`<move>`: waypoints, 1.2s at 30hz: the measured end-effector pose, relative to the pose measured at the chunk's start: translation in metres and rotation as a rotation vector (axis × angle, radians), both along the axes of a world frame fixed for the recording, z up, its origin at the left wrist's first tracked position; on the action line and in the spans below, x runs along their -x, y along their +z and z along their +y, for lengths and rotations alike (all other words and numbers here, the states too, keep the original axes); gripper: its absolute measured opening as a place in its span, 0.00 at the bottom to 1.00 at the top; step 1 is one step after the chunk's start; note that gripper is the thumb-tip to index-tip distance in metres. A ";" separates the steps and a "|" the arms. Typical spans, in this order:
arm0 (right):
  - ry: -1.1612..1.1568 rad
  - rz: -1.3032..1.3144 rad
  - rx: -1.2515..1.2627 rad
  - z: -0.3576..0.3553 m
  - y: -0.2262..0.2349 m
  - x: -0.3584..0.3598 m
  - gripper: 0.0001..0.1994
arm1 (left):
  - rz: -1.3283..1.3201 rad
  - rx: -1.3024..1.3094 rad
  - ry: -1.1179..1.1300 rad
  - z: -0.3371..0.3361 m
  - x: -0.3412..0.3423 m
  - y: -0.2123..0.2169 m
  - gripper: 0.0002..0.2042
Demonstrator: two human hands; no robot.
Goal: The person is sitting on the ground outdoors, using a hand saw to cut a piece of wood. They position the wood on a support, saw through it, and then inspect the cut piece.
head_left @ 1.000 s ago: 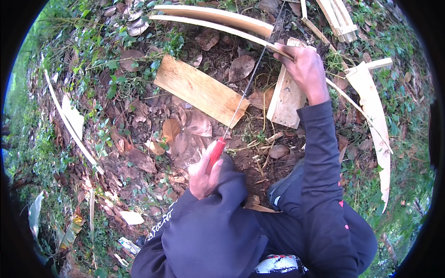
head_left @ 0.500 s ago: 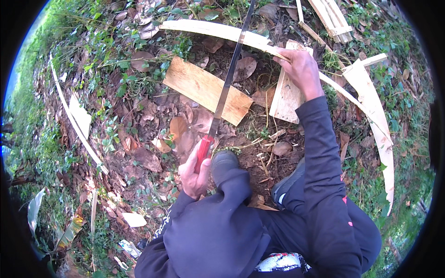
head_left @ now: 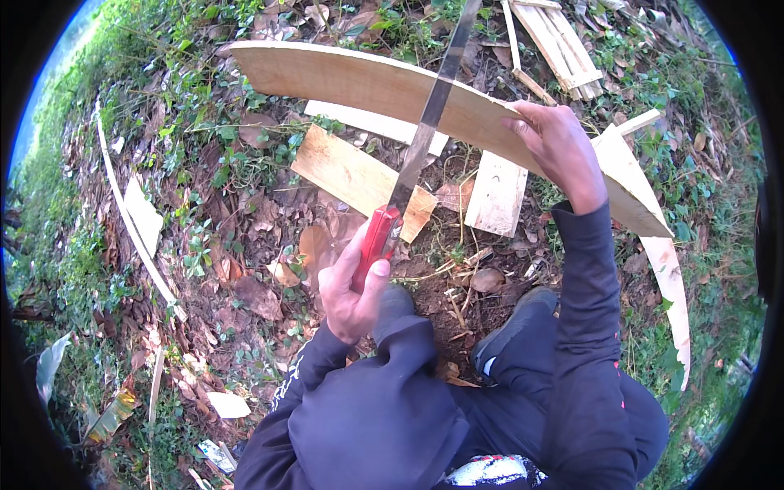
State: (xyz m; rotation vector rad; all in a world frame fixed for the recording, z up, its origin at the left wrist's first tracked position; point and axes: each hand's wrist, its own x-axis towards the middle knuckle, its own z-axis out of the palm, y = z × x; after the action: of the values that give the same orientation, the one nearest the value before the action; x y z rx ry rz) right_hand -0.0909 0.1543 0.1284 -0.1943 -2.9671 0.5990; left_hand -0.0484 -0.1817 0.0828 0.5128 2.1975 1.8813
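Note:
My left hand (head_left: 349, 296) is wrapped round the red handle of a machete (head_left: 433, 114), whose long dark blade points up and away, crossing over the front of a long wooden board (head_left: 343, 80). The blade's tip runs out of the top of the picture. My right hand (head_left: 565, 151) grips the board by its upper edge, right of the blade, with the fingers behind it. Raised off the ground, the board stands on edge with its broad pale face toward me. Whether the blade touches it, I cannot tell.
Short planks, one pale brown (head_left: 347, 167) and one whitish (head_left: 496, 196), lie on leafy soil beneath the board. A bundle of wood strips (head_left: 559, 49) is at the far right, a long pale piece (head_left: 670, 286) beside my right arm. My shoes (head_left: 510, 327) stand close by.
The board has tilted so its broad face shows instead of its thin edge. My right hand has moved slightly right and down; the machete has shifted a little right and up.

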 end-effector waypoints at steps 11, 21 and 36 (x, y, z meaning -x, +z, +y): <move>0.047 -0.374 0.094 0.015 -0.057 0.001 0.17 | -0.102 0.040 0.021 0.033 -0.001 0.002 0.22; -0.254 -0.105 0.070 0.032 -0.110 -0.031 0.20 | -0.147 0.139 -0.068 0.042 0.005 -0.024 0.23; -0.698 -0.008 -0.008 0.034 -0.182 -0.062 0.25 | -0.406 -0.073 -0.262 0.027 0.009 -0.036 0.48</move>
State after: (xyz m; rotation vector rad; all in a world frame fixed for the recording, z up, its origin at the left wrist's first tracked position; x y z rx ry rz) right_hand -0.0289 0.1881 -0.0534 -1.1568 -2.6290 0.4767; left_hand -0.0570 -0.1551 0.0472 0.3692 1.7202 1.7485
